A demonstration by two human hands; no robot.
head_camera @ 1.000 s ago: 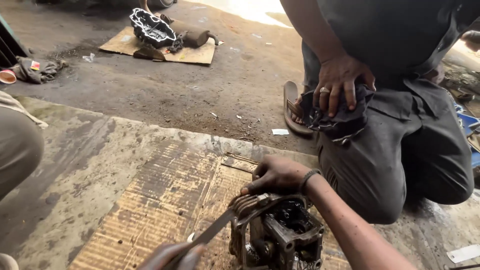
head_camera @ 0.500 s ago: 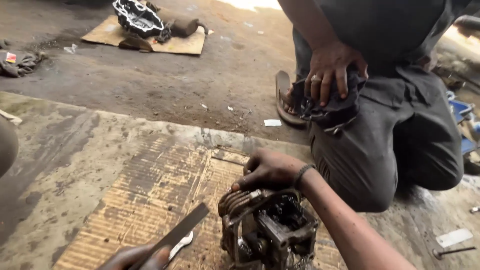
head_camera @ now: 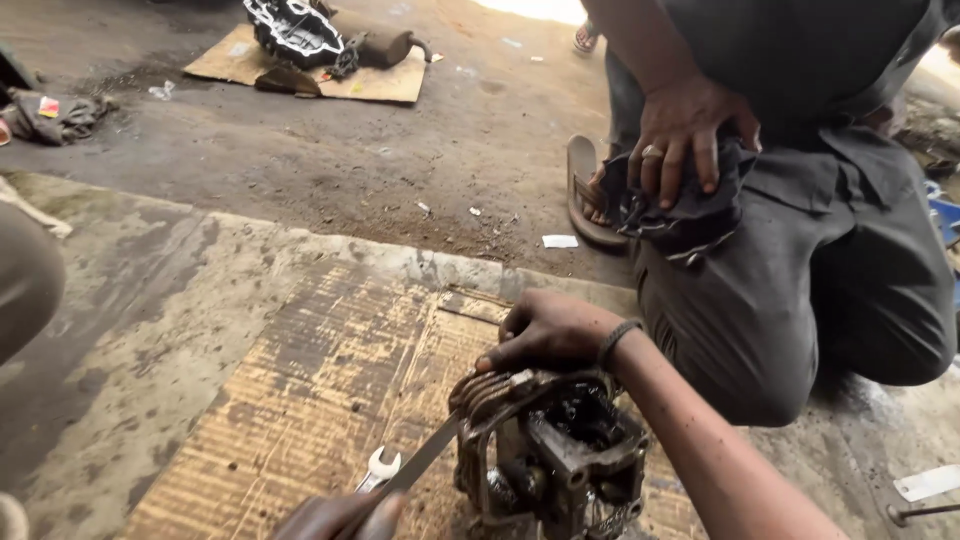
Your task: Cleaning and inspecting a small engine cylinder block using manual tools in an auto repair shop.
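Cardboard (head_camera: 300, 400), worn and ribbed, is lying flat on the concrete floor (head_camera: 130, 290) beneath the engine part (head_camera: 550, 455), and we are taking that greasy, finned metal block as our landmark. Our right hand (head_camera: 545, 330) is resting on the block's upper rear edge, fingers curled together and pressing down on the fins. Our left hand (head_camera: 335, 518) is showing only partly at the lower frame edge, left of the block, fingers closed on the handle of a flat blade tool (head_camera: 425, 462) whose tip is touching the block's left side. A small open-ended spanner (head_camera: 378, 468) is lying on the cardboard just left of the block, under the blade.

Right of the block, another person is kneeling in dark trousers, one hand (head_camera: 685, 125) pressing a dark rag (head_camera: 690, 210) against the knee. Far beyond the block, a second cardboard sheet (head_camera: 390, 85) is carrying a black engine casing (head_camera: 295, 30). A small white scrap (head_camera: 560, 241) is lying on the dirt between. Open room is stretching left of the block across bare cardboard and concrete.
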